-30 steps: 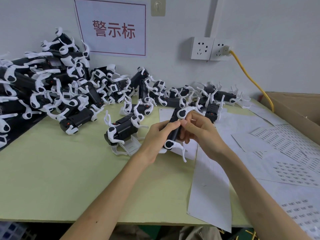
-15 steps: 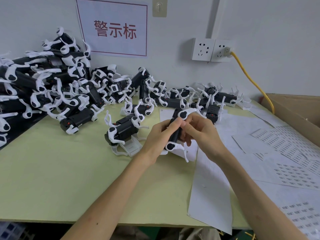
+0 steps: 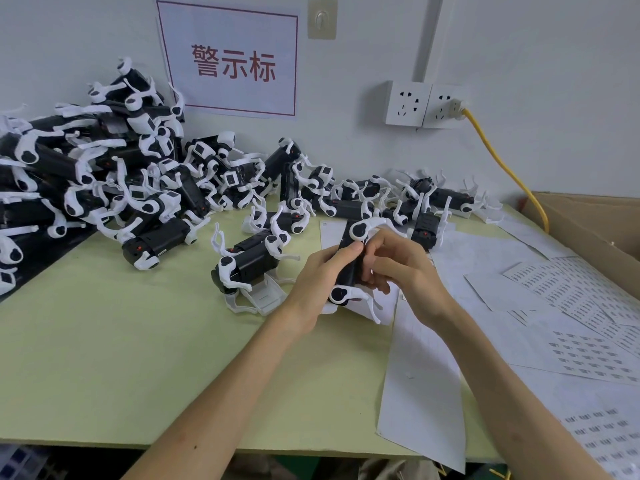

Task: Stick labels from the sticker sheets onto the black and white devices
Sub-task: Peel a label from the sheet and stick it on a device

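Observation:
A black and white device (image 3: 349, 268) with white curved legs is held upright above the table's middle. My left hand (image 3: 320, 275) grips its black body from the left, thumb on the front. Fingertips of my right hand (image 3: 398, 265) press on the same body from the right; any label under them is hidden. Sticker sheets (image 3: 585, 355) with rows of small labels lie to the right. A second device (image 3: 247, 268) lies on the table just left of my hands.
A large pile of the same devices (image 3: 104, 178) fills the back left and runs along the wall to the right (image 3: 433, 199). A cardboard box (image 3: 595, 230) stands at the right edge. A yellow cable (image 3: 502, 161) hangs from the wall socket. Blank backing sheets (image 3: 426, 375) overhang the front edge.
Both hands stay on the device. My right fingers have shifted slightly along its black body, and the device has tilted a little; everything else is still.

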